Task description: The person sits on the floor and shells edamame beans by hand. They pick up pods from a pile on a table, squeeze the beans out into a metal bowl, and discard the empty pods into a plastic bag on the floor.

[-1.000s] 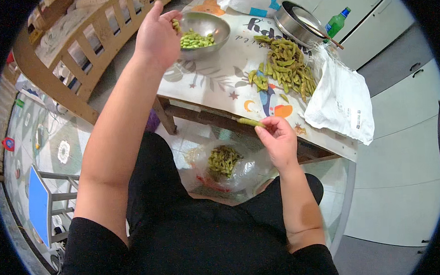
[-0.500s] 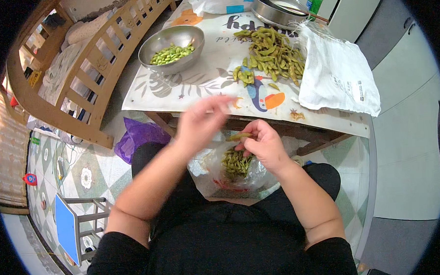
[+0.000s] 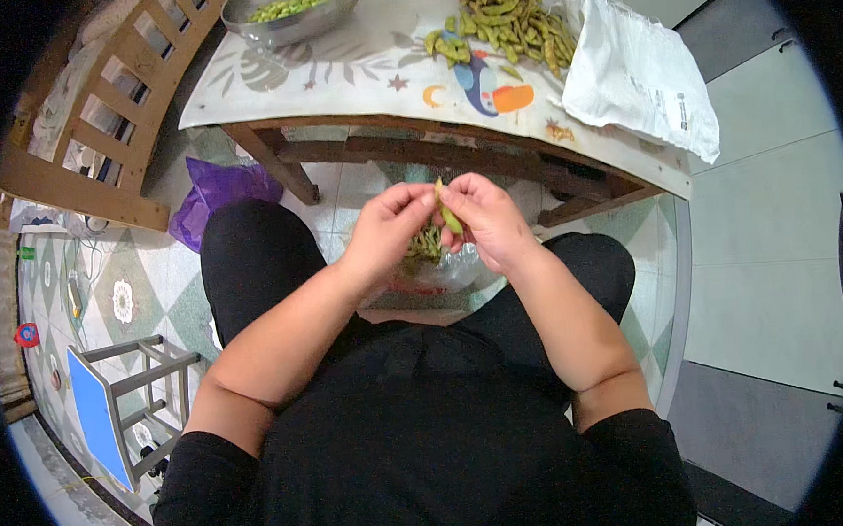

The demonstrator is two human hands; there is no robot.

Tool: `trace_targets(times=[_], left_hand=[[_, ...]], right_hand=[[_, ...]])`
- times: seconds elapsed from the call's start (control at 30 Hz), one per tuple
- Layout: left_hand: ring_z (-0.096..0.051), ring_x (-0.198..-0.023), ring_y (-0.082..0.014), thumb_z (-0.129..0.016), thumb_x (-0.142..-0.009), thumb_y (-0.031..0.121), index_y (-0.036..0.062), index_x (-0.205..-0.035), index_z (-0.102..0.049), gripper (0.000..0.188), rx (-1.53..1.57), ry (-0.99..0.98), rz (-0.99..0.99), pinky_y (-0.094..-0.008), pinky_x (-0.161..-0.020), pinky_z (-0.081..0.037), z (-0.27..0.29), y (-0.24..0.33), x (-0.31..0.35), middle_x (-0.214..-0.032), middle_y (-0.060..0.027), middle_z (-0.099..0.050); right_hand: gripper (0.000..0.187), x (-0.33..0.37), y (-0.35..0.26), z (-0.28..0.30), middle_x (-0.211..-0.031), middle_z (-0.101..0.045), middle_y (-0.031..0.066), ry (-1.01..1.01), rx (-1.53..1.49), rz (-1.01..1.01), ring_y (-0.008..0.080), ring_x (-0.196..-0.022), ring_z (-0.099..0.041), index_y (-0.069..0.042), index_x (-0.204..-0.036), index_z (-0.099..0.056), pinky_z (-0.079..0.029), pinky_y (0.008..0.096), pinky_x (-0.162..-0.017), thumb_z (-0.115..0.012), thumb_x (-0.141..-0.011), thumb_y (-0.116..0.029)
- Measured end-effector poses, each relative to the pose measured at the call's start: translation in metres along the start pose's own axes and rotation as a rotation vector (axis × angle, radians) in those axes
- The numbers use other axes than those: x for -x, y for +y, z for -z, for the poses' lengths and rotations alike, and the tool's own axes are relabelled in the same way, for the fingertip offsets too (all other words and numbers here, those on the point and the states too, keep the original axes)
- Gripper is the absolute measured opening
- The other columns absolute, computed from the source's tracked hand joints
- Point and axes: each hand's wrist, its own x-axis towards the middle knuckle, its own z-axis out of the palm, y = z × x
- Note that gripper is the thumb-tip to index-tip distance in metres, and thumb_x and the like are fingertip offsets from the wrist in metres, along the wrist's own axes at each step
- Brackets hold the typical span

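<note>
Between my two hands, just beyond my lap, is a green soybean pod point(image 3: 452, 221). My right hand point(image 3: 495, 224) pinches it between thumb and fingers. My left hand point(image 3: 389, 229) has its thumb and fingertips closed on the pod's upper end. Below the hands, partly covered by them, a clear plastic bag point(image 3: 460, 273) holds a heap of pods or empty husks point(image 3: 425, 248). On the table, a pile of soybean pods point(image 3: 510, 19) lies to the right. A metal bowl point(image 3: 284, 32) with shelled green beans point(image 3: 295, 5) stands at the left, its far rim cut off.
The low wooden table point(image 3: 357, 89) has a printed cover and stands ahead of my knees. A white woven sack point(image 3: 634, 75) hangs over its right edge. A purple bag point(image 3: 214, 199) lies by my left knee. A blue-topped stool point(image 3: 99, 418) is at my left, near a wooden bed rail point(image 3: 119, 112).
My left hand has come from near the table edge to the pod in my right hand, and its fingers have closed there. The view has tipped downward.
</note>
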Motion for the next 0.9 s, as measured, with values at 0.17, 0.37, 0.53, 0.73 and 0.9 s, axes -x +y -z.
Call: trace_targets(times=[0.17, 0.37, 0.53, 0.73, 0.9], left_hand=[[-0.044, -0.061, -0.0067, -0.050, -0.083, 0.020, 0.0024, -0.096, -0.056, 0.022, 0.182, 0.004, 0.136, -0.0201, -0.057, -0.036, 0.012, -0.007, -0.008, -0.070, 0.0020, -0.052], [-0.047, -0.066, -0.0069, -0.053, -0.081, 0.016, 0.0026, -0.095, -0.058, 0.020, -0.058, 0.006, -0.077, -0.0205, -0.062, -0.039, 0.027, -0.016, -0.013, -0.075, 0.0003, -0.055], [-0.049, -0.071, -0.0089, -0.056, -0.079, 0.011, 0.0030, -0.090, -0.057, 0.014, 0.007, -0.040, -0.085, -0.0223, -0.068, -0.040, 0.024, -0.017, -0.016, -0.081, -0.0008, -0.055], [-0.047, -0.075, -0.0106, -0.057, -0.076, 0.006, 0.0029, -0.076, -0.053, 0.005, -0.066, -0.085, -0.123, -0.0240, -0.071, -0.038, 0.025, -0.025, -0.020, -0.078, -0.0018, -0.051], [-0.047, -0.075, -0.0121, -0.056, -0.075, 0.004, 0.0018, -0.075, -0.057, 0.003, -0.241, -0.084, -0.295, -0.0235, -0.071, -0.037, 0.023, -0.024, -0.024, -0.078, -0.0017, -0.050]], right_hand=[[0.015, -0.006, 0.012, 0.003, -0.070, -0.055, 0.0041, -0.098, 0.017, 0.041, 0.0108, -0.056, -0.054, -0.005, -0.084, -0.046, -0.041, 0.0194, -0.044, -0.057, -0.078, -0.013], [0.020, -0.008, 0.008, 0.004, -0.076, -0.058, 0.0071, -0.099, 0.044, -0.093, 0.0115, -0.060, -0.056, -0.001, -0.091, -0.051, -0.045, 0.0198, -0.050, -0.057, -0.078, -0.013], [0.017, -0.010, 0.009, 0.007, -0.073, -0.058, 0.0063, -0.135, -0.007, -0.114, 0.0108, -0.057, -0.056, -0.001, -0.087, -0.053, -0.045, 0.0209, -0.050, -0.058, -0.078, -0.015], [0.018, -0.005, 0.013, 0.007, -0.069, -0.057, 0.0066, -0.096, 0.002, -0.156, 0.0109, -0.052, -0.054, -0.002, -0.080, -0.053, -0.046, 0.0216, -0.048, -0.060, -0.076, -0.018], [0.015, -0.010, 0.018, 0.010, -0.067, -0.058, 0.0054, -0.070, -0.049, -0.183, 0.0097, -0.050, -0.053, -0.006, -0.075, -0.053, -0.044, 0.0210, -0.047, -0.059, -0.078, -0.020]])
